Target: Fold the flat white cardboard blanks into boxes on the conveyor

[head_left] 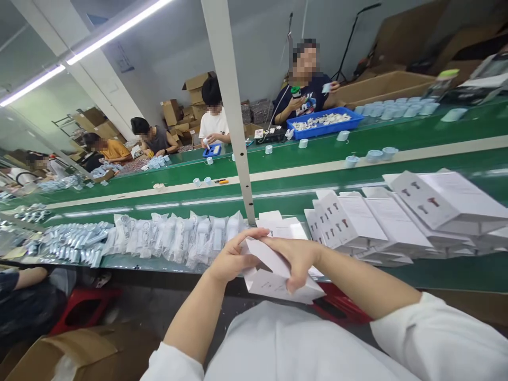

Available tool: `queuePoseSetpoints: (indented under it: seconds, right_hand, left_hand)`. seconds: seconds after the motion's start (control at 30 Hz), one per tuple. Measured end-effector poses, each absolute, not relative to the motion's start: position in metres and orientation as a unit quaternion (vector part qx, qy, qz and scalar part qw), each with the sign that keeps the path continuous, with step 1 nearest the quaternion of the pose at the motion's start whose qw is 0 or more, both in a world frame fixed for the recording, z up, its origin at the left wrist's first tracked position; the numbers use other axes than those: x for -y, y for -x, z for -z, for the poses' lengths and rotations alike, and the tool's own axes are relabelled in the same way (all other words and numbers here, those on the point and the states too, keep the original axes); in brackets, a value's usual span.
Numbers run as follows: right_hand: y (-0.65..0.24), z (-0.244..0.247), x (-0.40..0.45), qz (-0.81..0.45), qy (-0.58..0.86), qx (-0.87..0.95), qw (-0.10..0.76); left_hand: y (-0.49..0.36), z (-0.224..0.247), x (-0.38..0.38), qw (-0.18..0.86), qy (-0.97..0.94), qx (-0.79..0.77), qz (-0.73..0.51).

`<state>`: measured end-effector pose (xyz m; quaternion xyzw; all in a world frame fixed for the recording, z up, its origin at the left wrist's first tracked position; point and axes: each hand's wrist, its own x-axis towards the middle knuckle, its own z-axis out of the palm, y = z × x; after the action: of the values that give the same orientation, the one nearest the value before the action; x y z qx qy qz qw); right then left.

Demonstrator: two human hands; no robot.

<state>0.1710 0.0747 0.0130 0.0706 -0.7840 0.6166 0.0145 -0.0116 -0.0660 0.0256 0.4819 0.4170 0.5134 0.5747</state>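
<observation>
Left hand (233, 258) and right hand (297, 258) are clamping a white box (265, 283); green bench (456, 272) is carrying bagged pieces (180, 238); tube light (117, 32) is glowing.

2 bright tube lights (119, 31) upper left, glare streaking green tabletop (286, 184), stretched edges

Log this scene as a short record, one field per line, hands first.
Left hand: holding the box on its left side
Right hand: holding the same box from the right
Box state: white, partly open
To the right: white cartons with printed pictures
To the left: a row of bagged items, then pale-blue unbagged items
Across: co-worker behind a blue tray of whitish parts
</observation>
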Motion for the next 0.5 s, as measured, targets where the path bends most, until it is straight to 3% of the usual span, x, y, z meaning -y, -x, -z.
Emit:
queuePoseSetpoints:
  seconds: [0.1,0.2,0.33,0.5]
  right_hand:
    - [-0.179,-0.012,-0.066,-0.57,-0.046,0.816,0.086]
    - [-0.191,-0.02,-0.042,-0.417,0.026,0.878,0.233]
    - [-0.19,-0.027,-0.017,-0.228,0.06,0.92,0.312]
    - [-0.186,-0.017,-0.029,-0.254,0.046,0.885,0.387]
  left_hand:
    - [-0.003,-0.022,0.064,0.574,-0.378,-0.427,-0.588]
    - [-0.013,-0.027,0.062,0.51,-0.242,-0.464,-0.683]
    - [-0.028,-0.031,0.06,0.446,-0.159,-0.489,-0.732]
    - [-0.017,-0.027,0.064,0.534,-0.242,-0.429,-0.688]
